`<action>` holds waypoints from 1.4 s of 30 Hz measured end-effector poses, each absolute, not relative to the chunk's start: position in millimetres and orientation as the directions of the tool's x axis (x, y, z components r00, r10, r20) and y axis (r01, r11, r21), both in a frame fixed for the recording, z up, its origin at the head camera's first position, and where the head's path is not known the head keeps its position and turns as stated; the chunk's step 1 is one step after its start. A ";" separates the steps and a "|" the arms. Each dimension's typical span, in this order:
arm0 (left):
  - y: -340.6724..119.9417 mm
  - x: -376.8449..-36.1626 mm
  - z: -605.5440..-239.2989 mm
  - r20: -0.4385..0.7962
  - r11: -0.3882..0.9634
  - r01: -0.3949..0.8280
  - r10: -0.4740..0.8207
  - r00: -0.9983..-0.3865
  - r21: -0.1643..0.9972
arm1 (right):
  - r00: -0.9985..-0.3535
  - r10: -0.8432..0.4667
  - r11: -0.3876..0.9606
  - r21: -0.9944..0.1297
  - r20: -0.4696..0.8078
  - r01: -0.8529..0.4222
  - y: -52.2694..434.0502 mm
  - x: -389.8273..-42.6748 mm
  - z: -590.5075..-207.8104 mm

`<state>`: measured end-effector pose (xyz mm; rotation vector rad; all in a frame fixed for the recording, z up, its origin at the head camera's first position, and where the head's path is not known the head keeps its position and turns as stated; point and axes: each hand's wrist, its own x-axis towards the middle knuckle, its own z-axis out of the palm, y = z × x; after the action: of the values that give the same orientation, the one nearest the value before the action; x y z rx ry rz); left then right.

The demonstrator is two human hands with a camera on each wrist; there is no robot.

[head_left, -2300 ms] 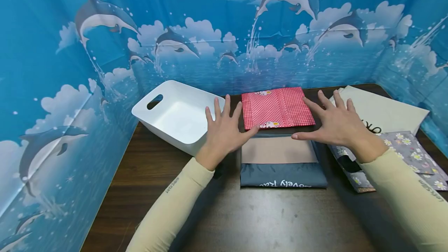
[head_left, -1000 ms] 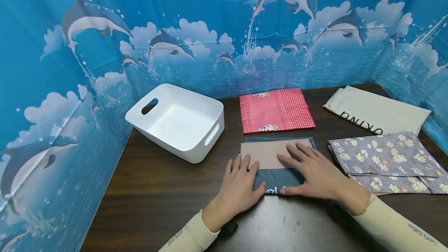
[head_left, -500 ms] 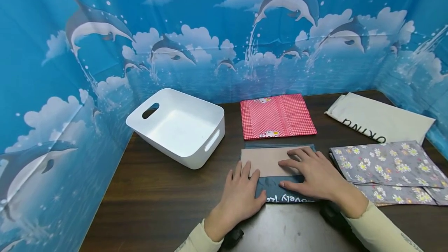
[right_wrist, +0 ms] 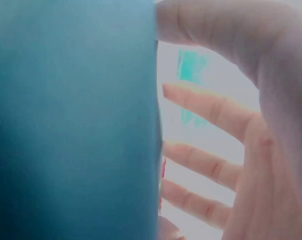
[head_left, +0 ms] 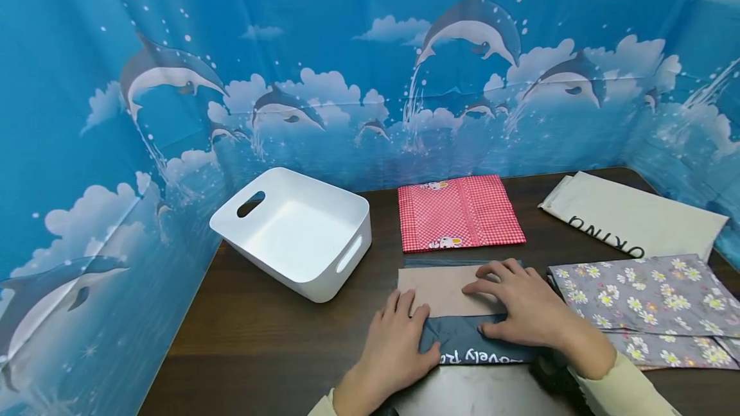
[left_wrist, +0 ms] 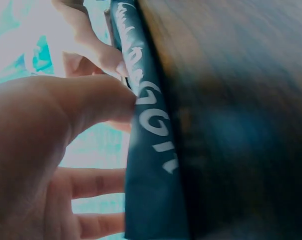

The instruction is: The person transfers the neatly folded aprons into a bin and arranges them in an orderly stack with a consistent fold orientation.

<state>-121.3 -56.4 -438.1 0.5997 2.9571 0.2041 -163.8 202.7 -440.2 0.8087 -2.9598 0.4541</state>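
Tabletop [head_left: 260, 339] of dark wood carries a white bin [head_left: 289, 242], its visible floor bare. To its right, in front of red checked cloth [head_left: 459, 214], lies folded dark fabric [head_left: 457, 336], left hand [head_left: 399, 345] and right hand [head_left: 523, 307] resting on it, fingers apart, clamped on nothing. Light, even pressure across its beige panel [head_left: 436, 287] would likely keep the folds square.

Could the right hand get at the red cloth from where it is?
Likely yes: the red cloth lies flat just beyond the dark bag that the right hand is over, and nothing upright stands between.
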 end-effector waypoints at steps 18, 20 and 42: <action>-54.2 -118.9 -445.0 -0.109 0.918 0.378 0.390 -0.914 0.118 | -0.880 -0.473 0.836 -0.292 0.045 -0.465 199.5 -161.7 -442.7; -54.0 -118.2 -445.3 -0.134 0.921 0.370 0.384 -0.913 0.122 | -0.879 -0.477 0.835 -0.297 0.030 -0.463 199.5 -161.0 -443.8; -52.8 -119.7 -444.6 -0.155 0.927 0.359 0.372 -0.915 0.107 | -0.881 -0.471 0.833 -0.309 0.036 -0.458 199.0 -160.9 -443.6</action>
<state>-119.7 -52.8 -444.6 0.5570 2.9128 0.1140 -160.9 199.0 -443.6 0.7721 -3.0473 0.4980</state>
